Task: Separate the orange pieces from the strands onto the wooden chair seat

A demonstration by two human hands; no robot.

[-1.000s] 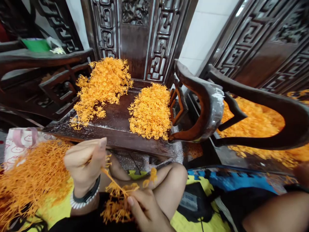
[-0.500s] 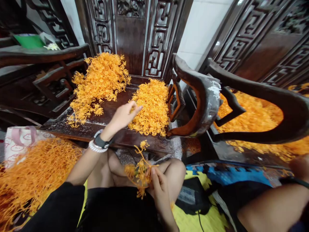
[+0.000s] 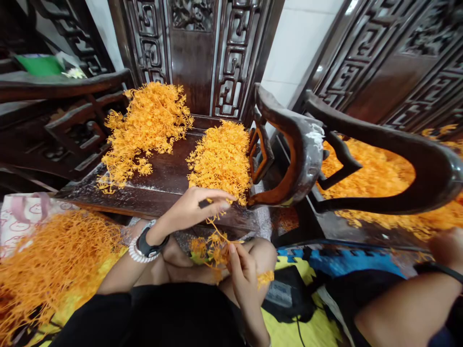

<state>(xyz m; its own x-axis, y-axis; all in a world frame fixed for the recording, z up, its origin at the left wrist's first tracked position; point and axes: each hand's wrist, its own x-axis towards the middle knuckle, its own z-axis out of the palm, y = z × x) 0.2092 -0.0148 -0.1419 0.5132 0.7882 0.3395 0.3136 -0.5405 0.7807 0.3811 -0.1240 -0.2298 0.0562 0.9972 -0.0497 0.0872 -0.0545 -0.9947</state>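
Back from the right heap (image 3: 224, 156) comes the left hand (image 3: 190, 203), thumb and fingers parted near the tip of the orange sprig (image 3: 217, 254), which the right hand (image 3: 242, 270) pinches between thumb and finger. Beneath that heap and the left heap (image 3: 150, 120) spreads a dark wooden seat (image 3: 168, 168), dusted pale at its left front, with a carved chair back (image 3: 191, 67) and white tiled wall (image 3: 306, 43) behind

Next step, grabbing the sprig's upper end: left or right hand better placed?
Left, I'd say. The left hand is at the sprig's upper end, thumb and fingers parted; the right hand is pinching the sprig lower down.
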